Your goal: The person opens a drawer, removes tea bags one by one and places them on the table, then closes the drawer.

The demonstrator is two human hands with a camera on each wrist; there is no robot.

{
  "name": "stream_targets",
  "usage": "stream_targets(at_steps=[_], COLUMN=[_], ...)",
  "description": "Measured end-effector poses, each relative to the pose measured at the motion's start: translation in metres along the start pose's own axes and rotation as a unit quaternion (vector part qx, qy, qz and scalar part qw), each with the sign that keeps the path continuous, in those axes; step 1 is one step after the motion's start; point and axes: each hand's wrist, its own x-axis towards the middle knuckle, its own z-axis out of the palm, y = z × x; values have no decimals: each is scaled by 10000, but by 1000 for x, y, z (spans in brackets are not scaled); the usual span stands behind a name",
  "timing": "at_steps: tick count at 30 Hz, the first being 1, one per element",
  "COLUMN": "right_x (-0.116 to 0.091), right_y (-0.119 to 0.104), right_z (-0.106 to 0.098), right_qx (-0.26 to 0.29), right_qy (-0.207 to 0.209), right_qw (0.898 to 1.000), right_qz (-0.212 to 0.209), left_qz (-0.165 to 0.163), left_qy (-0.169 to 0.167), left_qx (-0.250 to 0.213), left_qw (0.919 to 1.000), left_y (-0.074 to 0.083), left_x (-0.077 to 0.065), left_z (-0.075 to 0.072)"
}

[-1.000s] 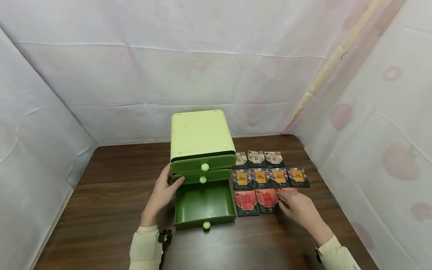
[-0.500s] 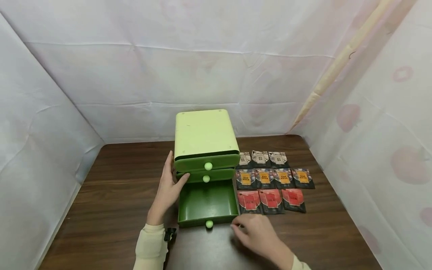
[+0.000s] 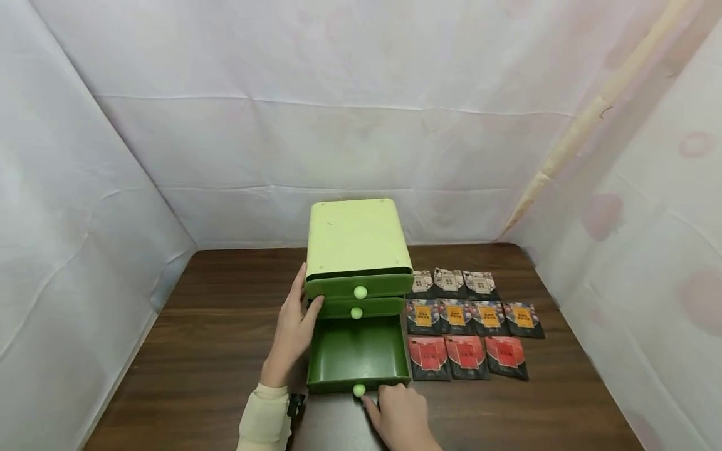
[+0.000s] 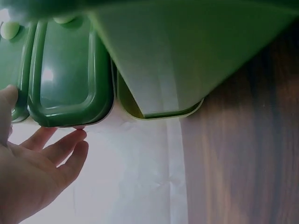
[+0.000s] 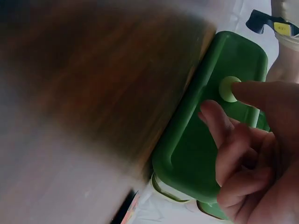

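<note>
A pale green cabinet (image 3: 358, 235) holds three dark green drawers with round light knobs. Its bottom drawer (image 3: 360, 351) is pulled out, its inside bare; the top drawer (image 3: 329, 287) and middle drawer (image 3: 333, 308) sit nearly in. My left hand (image 3: 293, 332) rests on the cabinet's left side, fingers along the wall and thumb at the drawer fronts. In front of the bottom drawer is my right hand (image 3: 399, 416). Its thumb touches the bottom knob (image 5: 228, 88), while the other fingers bend loosely by the drawer front (image 5: 191, 158).
Right of the cabinet, flat sachets lie in rows: white-labelled sachets (image 3: 449, 283) at the back, orange-labelled sachets (image 3: 455, 316) between, red sachets (image 3: 465, 357) in front. The brown wooden table (image 3: 225, 332) is bounded by pale cloth walls (image 3: 350, 144).
My right hand has moved left from the red sachets to the bottom drawer's front and knob. My left hand stays at the cabinet's side. The head view has shifted slightly.
</note>
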Motion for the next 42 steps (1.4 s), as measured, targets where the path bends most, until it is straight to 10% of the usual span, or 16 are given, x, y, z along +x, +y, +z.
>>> stream_targets(at_steps=[42], right_x=[77], right_y=[-19], right_z=[6], right_qx=[-773], right_qy=[1351], right_qw=[9867], right_qz=[-464], left_qz=[-134], left_qy=[137], left_qx=[522], left_qw=[9985], left_y=[4], left_x=[3], left_z=[-6])
